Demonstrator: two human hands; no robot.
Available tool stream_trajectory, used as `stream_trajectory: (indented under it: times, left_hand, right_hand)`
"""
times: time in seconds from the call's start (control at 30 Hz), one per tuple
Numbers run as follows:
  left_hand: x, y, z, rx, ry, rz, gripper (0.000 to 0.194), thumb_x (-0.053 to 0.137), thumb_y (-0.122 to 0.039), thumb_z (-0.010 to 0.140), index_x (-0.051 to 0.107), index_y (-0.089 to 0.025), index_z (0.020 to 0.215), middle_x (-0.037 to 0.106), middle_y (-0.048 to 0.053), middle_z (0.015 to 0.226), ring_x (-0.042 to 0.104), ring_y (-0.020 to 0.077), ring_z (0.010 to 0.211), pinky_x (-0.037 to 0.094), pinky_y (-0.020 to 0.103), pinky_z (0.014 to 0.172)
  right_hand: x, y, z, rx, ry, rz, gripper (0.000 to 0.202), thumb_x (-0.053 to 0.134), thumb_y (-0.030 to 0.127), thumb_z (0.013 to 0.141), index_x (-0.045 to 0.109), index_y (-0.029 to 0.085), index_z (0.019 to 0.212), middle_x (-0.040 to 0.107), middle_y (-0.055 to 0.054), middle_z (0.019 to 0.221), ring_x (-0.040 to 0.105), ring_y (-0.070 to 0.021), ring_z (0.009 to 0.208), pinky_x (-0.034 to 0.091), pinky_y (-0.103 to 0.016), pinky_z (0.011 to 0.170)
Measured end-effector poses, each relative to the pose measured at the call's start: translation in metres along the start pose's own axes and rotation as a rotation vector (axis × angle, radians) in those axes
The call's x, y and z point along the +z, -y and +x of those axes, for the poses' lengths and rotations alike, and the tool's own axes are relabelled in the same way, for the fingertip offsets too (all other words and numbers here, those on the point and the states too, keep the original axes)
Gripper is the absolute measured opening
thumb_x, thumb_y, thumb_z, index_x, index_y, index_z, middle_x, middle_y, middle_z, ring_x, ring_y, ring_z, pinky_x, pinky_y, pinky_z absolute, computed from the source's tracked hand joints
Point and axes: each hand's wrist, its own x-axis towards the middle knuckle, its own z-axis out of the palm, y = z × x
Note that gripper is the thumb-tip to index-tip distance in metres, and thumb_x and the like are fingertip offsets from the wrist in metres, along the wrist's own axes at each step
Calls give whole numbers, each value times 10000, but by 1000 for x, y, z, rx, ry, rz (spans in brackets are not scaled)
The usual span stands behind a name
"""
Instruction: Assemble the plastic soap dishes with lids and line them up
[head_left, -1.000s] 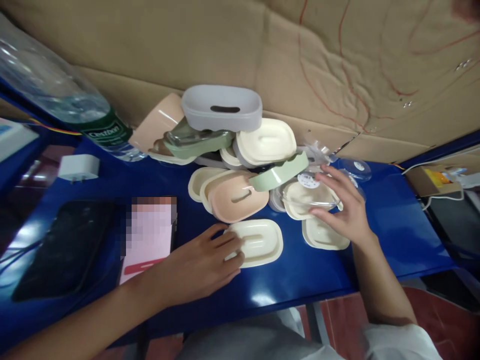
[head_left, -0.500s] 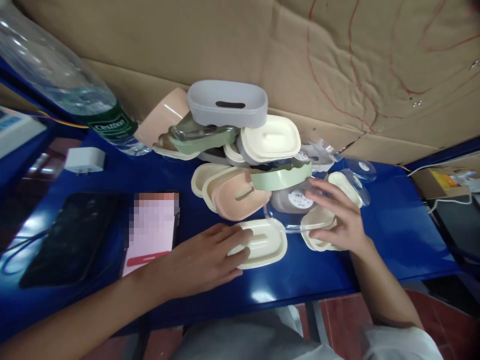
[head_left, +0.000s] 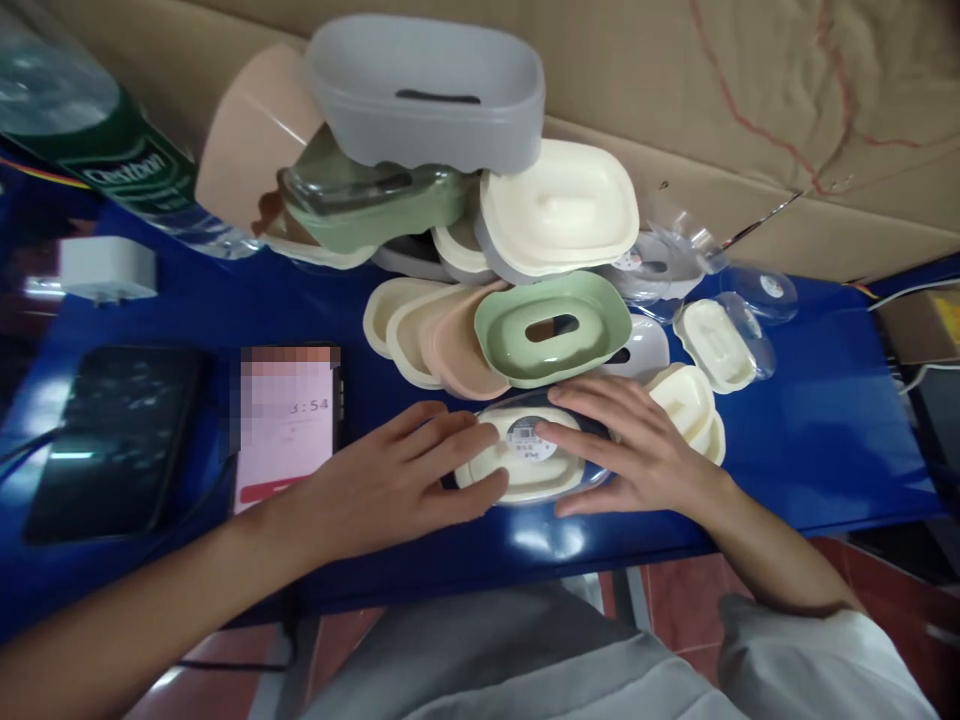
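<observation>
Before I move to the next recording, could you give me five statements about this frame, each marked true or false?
1. A clear plastic cover with a round sticker lies over a cream oval lid. True.
2. The left grip holds the smartphone. False: the left grip is at the clear plastic cover's edge.
3. The light green slotted shell partly covers a peach piece. True.
4. The grey slotted shell is lowest in the pile. False: the grey slotted shell is uppermost.
5. The white power adapter rests on the smartphone. False: they lie apart.

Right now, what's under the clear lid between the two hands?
A cream tray shows through the clear lid. The sticker, left hand and right hand cover parts of it; its underside is hidden.
</observation>
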Motion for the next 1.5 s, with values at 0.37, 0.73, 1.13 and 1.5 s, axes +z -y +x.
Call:
stream_trajectory:
  times: [0.37, 0.73, 1.13, 1.5]
  left_hand:
    - [1, -1, 4, -7, 123, -39, 295, 685, -377, 1055, 670, -201, 1291, 713, 133, 1333, 677, 298, 1210, 550, 461, 1052]
    - [2, -1, 7, -35, 150, -91, 191, 708, -296, 1011, 737, -172, 1153, 748, 114, 1246, 664, 296, 1223, 542, 431, 1016]
    - [3, 3, 4, -31, 197, -154, 134, 594, -223, 1072, 725, -211, 1048, 724, 79, 1181, 691, 236, 1068, 517, 399, 950]
    - [2, -6, 5, -32, 113, -97, 131, 612, -178, 1061, 689, -190, 957, 701, 45, 961, 649, 219, 894, 496, 377, 838]
  right_hand:
    - [-60, -21, -18, 174, -41, 120, 756, 743, 695, 959, 582, 350, 1612, 703, -94, 1487, 727, -371, 1288, 602, -560, 1069]
    - [-76, -28, -130, 664, -637, -453, 669, 764, 598, 927, 715, 268, 1507, 699, -172, 1462, 629, -474, 1388, 465, -629, 1167]
    - [-24, -2, -176, 846, -521, -377, 591, 788, 324, 956, 662, 289, 1533, 578, -210, 1600, 519, -469, 1515, 423, -677, 1223]
    - [-14, 45, -90, 543, -104, -91, 404, 735, 211, 977, 737, 341, 1359, 636, -94, 1530, 633, -374, 1411, 499, -636, 1162]
